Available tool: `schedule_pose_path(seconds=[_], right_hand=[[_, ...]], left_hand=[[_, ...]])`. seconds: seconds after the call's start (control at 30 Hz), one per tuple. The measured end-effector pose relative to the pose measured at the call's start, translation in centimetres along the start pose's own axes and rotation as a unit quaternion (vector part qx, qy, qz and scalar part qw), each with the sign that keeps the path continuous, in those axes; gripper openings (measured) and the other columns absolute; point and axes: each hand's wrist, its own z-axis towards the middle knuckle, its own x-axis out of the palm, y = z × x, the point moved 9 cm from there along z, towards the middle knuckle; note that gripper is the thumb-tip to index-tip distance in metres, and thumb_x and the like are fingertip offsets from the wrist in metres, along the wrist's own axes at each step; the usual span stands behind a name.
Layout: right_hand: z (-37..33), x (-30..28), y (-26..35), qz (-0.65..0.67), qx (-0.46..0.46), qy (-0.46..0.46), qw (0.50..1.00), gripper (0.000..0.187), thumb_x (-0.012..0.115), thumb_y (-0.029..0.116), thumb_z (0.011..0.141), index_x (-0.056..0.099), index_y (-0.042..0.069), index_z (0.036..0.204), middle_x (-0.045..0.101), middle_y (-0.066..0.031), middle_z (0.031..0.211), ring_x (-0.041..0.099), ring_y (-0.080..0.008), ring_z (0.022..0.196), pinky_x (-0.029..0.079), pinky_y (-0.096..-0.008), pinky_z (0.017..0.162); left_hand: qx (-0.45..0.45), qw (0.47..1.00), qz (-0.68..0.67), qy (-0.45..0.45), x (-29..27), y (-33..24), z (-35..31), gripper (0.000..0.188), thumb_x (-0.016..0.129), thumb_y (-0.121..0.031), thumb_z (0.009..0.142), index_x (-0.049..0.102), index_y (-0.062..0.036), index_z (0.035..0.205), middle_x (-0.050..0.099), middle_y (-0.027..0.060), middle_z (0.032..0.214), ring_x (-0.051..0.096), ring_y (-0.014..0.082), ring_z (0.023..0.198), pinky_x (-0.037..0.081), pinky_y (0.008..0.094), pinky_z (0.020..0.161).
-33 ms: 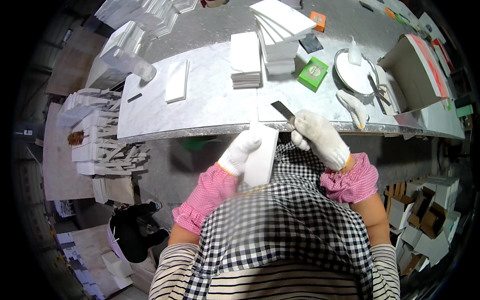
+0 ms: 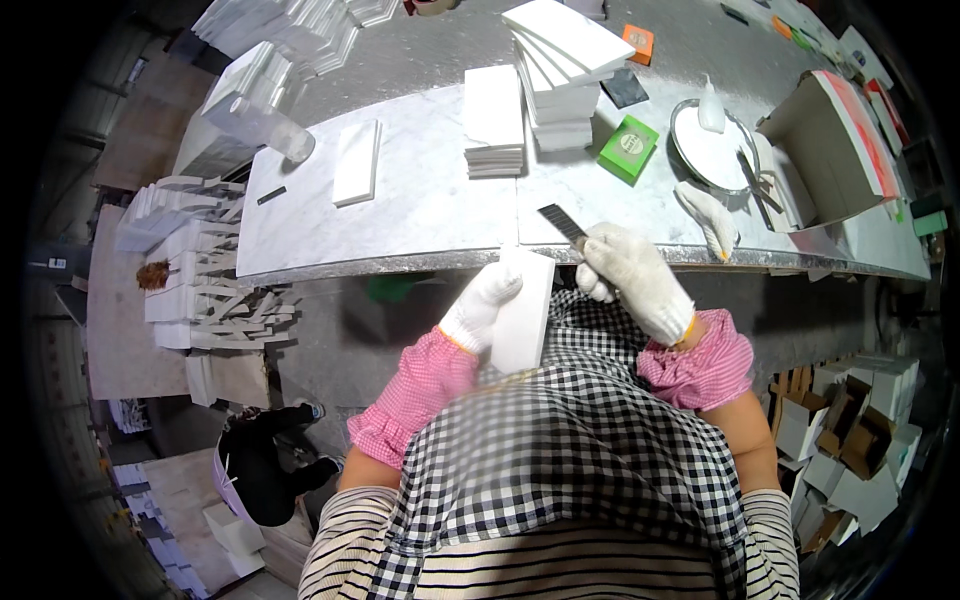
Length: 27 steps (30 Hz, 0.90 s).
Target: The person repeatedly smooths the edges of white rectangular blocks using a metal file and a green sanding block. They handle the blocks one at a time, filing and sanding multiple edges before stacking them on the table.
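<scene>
My left hand [image 2: 486,298], in a white knit glove, is closed on the edge of a white rectangular tile [image 2: 528,312]. The tile stands on edge in front of my checked apron, just off the table's near edge. My right hand [image 2: 632,270], gloved the same way, pinches a dark flat blade [image 2: 562,224] with slanted score lines, like a snap-off cutter blade. That blade points up and to the left, above the table edge and apart from the tile. Its lower end is hidden in my fingers.
On the marble-topped table [image 2: 420,220] stand tile stacks [image 2: 493,120], a single tile pile [image 2: 356,165], a green box [image 2: 628,150], a bowl of white powder [image 2: 690,135] with a squeeze bottle [image 2: 711,108], and an open carton [image 2: 830,150]. A person [image 2: 265,465] is at lower left.
My right hand, with the blade, has shifted very slightly left. The left hand and tile look nearly the same.
</scene>
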Motion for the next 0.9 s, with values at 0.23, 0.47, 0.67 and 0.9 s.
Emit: schedule_pose_path(seconds=[0.23,0.47,0.67,0.9], right_hand=[[0.8,2.2,-1.7,-0.065,-0.052,-0.070,0.994,0.033,0.057,0.030,0.109,0.068,-0.001,0.113,0.069,-0.0035,0.081,0.060,-0.0072,0.069,0.050,-0.0243,0.063],[0.9,2.6,-2.6,-0.075,-0.099,-0.094,0.988,0.029,0.057,0.026,0.108,0.069,0.000,0.111,0.071,-0.0052,0.079,0.065,-0.0107,0.068,0.053,-0.0268,0.064],[0.5,2.8,-1.1,-0.135,-0.123,-0.112,0.977,0.029,0.057,0.026,0.107,0.069,0.000,0.111,0.071,-0.0088,0.077,0.069,-0.0147,0.070,0.054,-0.0289,0.065],[0.4,2.9,-1.8,-0.149,-0.102,-0.098,0.979,0.031,0.055,0.027,0.107,0.069,-0.001,0.108,0.068,-0.0077,0.074,0.066,-0.0157,0.066,0.053,-0.0305,0.063]], left_hand=[[0.029,0.988,-0.143,0.047,-0.3,1.2,0.2,0.063,0.079,-0.032,0.094,0.053,0.0008,0.140,0.064,0.0160,0.122,0.067,0.0245,0.110,0.064,0.0385,0.089],[0.031,0.986,-0.149,0.071,-1.2,1.8,0.5,0.059,0.079,-0.031,0.094,0.055,0.0001,0.137,0.064,0.0143,0.117,0.066,0.0249,0.110,0.062,0.0387,0.093],[0.033,0.988,-0.144,0.032,-1.2,1.7,0.4,0.058,0.081,-0.031,0.092,0.056,0.0000,0.135,0.064,0.0130,0.113,0.066,0.0226,0.103,0.062,0.0331,0.090],[0.024,0.987,-0.148,0.057,-0.8,1.6,0.3,0.056,0.081,-0.029,0.093,0.058,-0.0001,0.135,0.068,0.0147,0.117,0.068,0.0254,0.106,0.061,0.0383,0.095]])
